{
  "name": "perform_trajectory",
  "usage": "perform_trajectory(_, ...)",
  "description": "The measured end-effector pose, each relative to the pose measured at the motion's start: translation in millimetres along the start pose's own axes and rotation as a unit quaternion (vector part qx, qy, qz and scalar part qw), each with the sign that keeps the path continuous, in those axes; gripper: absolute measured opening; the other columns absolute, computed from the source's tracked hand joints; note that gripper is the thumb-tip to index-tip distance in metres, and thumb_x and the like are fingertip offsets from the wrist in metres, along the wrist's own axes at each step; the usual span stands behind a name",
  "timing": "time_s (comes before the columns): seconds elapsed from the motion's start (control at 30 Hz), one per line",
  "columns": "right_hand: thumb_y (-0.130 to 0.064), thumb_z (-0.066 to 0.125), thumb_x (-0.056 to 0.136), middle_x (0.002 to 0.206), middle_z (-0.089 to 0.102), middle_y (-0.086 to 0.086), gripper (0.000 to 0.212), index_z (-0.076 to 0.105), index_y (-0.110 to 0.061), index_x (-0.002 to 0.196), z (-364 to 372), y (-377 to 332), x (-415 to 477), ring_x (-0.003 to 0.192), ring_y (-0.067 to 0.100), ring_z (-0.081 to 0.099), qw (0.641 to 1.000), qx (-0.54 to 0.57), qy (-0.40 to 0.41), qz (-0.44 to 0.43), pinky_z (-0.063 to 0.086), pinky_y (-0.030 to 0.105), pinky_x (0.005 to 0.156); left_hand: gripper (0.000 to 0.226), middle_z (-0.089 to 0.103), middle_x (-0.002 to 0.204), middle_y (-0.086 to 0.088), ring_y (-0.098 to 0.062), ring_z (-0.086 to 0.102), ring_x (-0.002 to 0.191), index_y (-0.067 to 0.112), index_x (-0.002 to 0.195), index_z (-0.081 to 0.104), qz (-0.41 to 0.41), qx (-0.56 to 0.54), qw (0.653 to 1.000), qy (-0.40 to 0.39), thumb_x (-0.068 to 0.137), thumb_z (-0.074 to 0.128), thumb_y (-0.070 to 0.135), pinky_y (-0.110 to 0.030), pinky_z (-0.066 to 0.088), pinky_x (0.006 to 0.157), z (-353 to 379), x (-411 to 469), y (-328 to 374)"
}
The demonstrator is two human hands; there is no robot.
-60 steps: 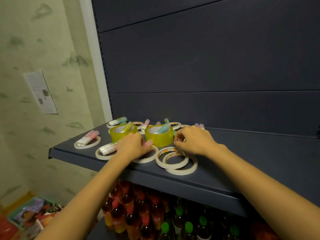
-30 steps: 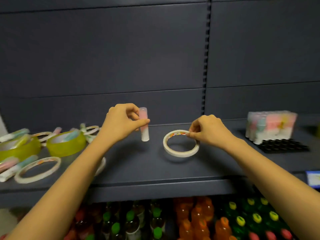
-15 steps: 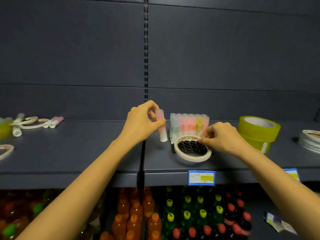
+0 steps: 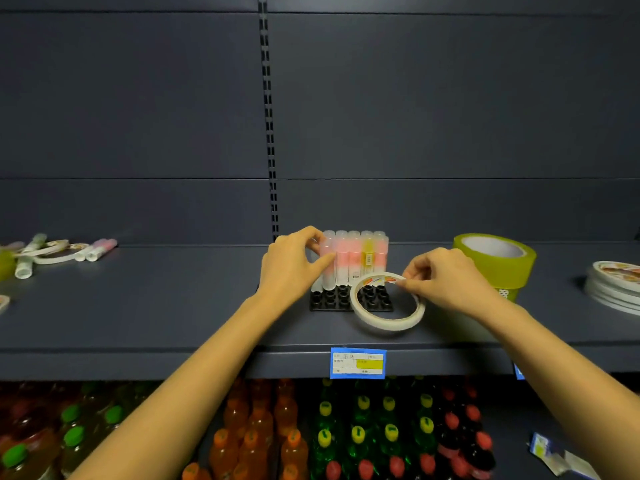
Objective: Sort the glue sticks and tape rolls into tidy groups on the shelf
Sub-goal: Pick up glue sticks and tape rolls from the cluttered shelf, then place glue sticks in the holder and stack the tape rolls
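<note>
Dim light; dark grey back panel, slotted upright, bottled drinks below.

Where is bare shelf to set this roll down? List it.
Widest: shelf between the loose pile and the black tray. Narrow gap between green tape and flat stack. Crowded at the tray: left hand, right hand.
</note>
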State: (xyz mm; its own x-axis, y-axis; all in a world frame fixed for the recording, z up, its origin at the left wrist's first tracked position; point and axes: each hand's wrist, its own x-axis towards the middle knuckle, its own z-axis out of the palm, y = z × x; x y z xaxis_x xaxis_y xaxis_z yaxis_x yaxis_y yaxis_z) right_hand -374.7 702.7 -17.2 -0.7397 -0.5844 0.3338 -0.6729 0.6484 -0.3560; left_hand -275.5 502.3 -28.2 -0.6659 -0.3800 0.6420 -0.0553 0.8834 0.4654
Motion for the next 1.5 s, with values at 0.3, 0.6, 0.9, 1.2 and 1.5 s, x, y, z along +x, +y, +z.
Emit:
perform_trajectory(0.3,-0.036,0.068,0.082,0.069,0.065,-0.004,0.017,0.067,-0.021,0.074,0.1,0.6,10.0,0.069,0.010,0.059,1.000,0.010,0.001,0.003,0.048,0.026,0.065,0.035,0.051,0.105,-0.004,-0.020,0.049,0.090,0.012,0.111,0.052,0.172,0.375,0.910,-0.040,0.099,0.032,0.037,-0.028,0.025,0.068,6.6,8.8,7.0)
perform_trajectory(0.6,-0.037,0.069,0.081,0.059,0.060,-0.009,0.018,0.066,-0.023,0.071,-2.9,6.6,5.5,0.065,0.010,0.058,0.999,0.023,0.031,0.006,0.046,0.024,0.063,0.047,0.051,0.114,-0.006,-0.024,0.046,0.102,0.011,0.127,0.048,0.202,0.412,0.886,-0.066,0.096,0.029,0.041,-0.031,0.028,0.076,-0.9,16.5,5.9)
perform_trajectory(0.9,-0.037,0.070,0.080,0.053,0.056,-0.011,0.021,0.064,-0.025,0.064,-53.1,60.2,-12.8,0.068,0.010,0.055,0.997,0.021,0.075,0.027,0.038,0.023,0.059,0.039,0.060,0.114,0.001,-0.020,0.053,0.106,0.019,0.120,0.060,0.188,0.243,0.951,-0.038,0.094,0.041,0.041,-0.031,0.038,0.080,27.6,23.8,84.8)
perform_trajectory(1.2,-0.032,0.069,0.082,0.059,0.063,-0.004,0.015,0.069,-0.021,0.072,-129.6,192.8,-36.4,0.071,0.010,0.060,0.997,0.004,0.068,0.037,0.044,0.025,0.072,0.032,0.064,0.102,0.000,-0.021,0.056,0.100,0.019,0.106,0.067,0.161,0.152,0.975,0.011,0.091,0.049,0.041,-0.032,0.040,0.075,114.1,24.9,195.3)
perform_trajectory(1.5,-0.033,0.069,0.082,0.059,0.063,-0.004,0.017,0.071,-0.020,0.072,-194.4,342.3,-37.3,0.065,0.010,0.059,0.992,-0.028,0.085,0.089,0.035,0.018,0.050,0.029,0.065,0.097,0.003,-0.019,0.056,0.096,0.021,0.101,0.068,0.132,0.150,0.980,0.017,0.091,0.049,0.041,-0.029,0.040,0.072,189.1,23.9,286.0)
